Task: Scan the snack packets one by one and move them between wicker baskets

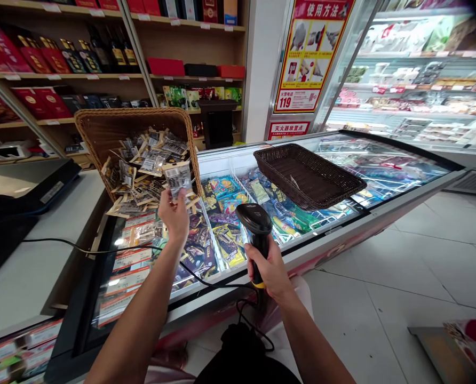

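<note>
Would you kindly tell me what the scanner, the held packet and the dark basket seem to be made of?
Scanner: probably hard plastic, smooth black with soft highlights. Held packet: likely plastic film, glossy and partly see-through. Dark basket: visibly woven, faintly shiny; plastic or wicker, unclear.

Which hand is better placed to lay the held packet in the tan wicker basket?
Probably the left hand: it grips the packet right by the tan basket, while the right hand holds the scanner farther off.

A scanner cable [222, 286] crosses before the wicker basket [110, 128]. Room opens on that basket's right, until the dark tray [310, 173].
</note>
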A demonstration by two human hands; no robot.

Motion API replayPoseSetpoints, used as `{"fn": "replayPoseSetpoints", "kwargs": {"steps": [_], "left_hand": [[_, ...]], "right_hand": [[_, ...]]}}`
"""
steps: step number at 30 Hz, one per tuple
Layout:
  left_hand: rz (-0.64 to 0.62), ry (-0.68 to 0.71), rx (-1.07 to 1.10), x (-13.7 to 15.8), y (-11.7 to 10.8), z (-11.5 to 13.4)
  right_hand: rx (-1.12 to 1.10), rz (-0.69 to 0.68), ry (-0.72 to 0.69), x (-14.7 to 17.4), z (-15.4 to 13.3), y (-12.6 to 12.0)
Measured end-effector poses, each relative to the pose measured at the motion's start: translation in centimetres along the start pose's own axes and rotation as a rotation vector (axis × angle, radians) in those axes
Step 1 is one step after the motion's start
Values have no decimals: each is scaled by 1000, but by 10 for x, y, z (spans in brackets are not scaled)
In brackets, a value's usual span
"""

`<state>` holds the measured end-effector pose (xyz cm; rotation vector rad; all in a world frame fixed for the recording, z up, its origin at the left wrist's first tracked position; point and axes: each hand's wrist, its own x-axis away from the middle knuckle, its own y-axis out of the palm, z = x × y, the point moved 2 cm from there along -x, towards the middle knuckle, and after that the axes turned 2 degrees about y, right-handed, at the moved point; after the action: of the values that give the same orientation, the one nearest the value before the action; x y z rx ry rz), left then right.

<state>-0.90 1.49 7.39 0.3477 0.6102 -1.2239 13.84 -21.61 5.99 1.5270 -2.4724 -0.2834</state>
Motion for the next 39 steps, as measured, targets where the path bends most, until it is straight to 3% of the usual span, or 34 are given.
{"fn": "replayPoseSetpoints", "kwargs": {"steps": [3, 5, 11, 25, 39], "left_hand": [[-244, -235, 319, 29, 27, 3], [-379, -345, 410, 46, 40, 3], [-562, -391, 433, 68, 52, -1], [-606, -329, 386, 73, 55, -7], [-620, -328, 382, 78, 67, -10]], "right_hand": [[7, -20, -25, -1, -3, 1], [11, -29, -31, -2, -6, 2], [-19, -78, -14, -3, -17, 7], [-1, -143, 9, -30, -23, 23], [-12, -82, -7, -32, -19, 6]]}}
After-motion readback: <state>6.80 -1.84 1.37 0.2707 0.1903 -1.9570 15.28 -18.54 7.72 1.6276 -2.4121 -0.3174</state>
